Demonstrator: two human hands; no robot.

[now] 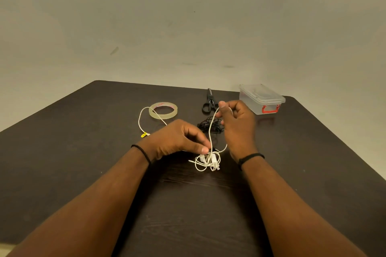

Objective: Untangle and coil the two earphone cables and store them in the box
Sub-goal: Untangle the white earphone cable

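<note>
The left hand (179, 140) pinches the white earphone cable (211, 140) between thumb and fingertip just above its knotted bundle, which lies on the dark table (83, 162) between the two wrists; this grip seems meant to anchor the tangle so that it does not lift or tighten. The right hand (236, 119) is raised above the table, its fingers curled round a loop of the same white cable near its top, most likely drawing a strand up and away from the knot to open it. One long run of the white cable arcs off to the left, passes the roll of clear tape (163, 110) and ends near a small yellow tag (143, 135) on the table. The black earphone cable (208, 127) lies in a loose heap behind the hands, untouched, waiting its turn. The clear box (262, 98) with red latches stands at the far right of the table with its lid on, well apart from both cables, so nothing is stored yet. Scissors (208, 102) lie just beside the right hand's raised fingers. The right hand covers part of the black heap, so its extent is unclear, and the white knot is too fine to read strand by strand; the earbuds and plug may be the thicker white pieces in it, but I cannot tell.
</note>
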